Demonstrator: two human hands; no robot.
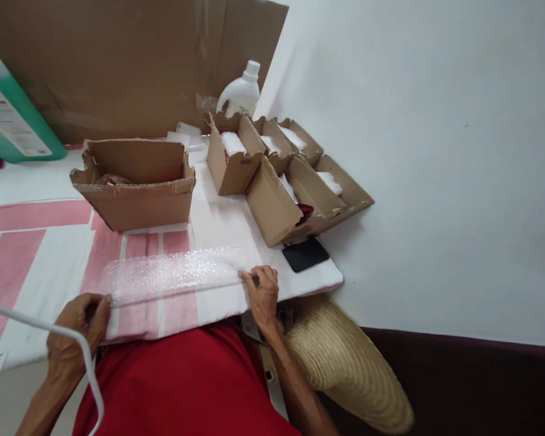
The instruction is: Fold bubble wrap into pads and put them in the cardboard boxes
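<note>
A long strip of clear bubble wrap (172, 275) stretches across the near side of the table, over pink and white cloth. My left hand (79, 330) pinches its left end between thumb and fingers. At the other end, my right hand (262, 293) grips the near right corner, fingers curled. Just beyond the strip stands an open cardboard box (140, 203), with something brownish partly visible inside. To the right of my right hand lies a black phone (305, 254), flat near the table's corner.
Several open cardboard boxes (272, 209) holding white wrapped items stand together at the right. Behind them is a white bottle (240, 94); a green liquid jug (16, 115) stands far left. A white cable (68, 332) crosses the left foreground. A woven straw hat (340, 357) is below the table edge.
</note>
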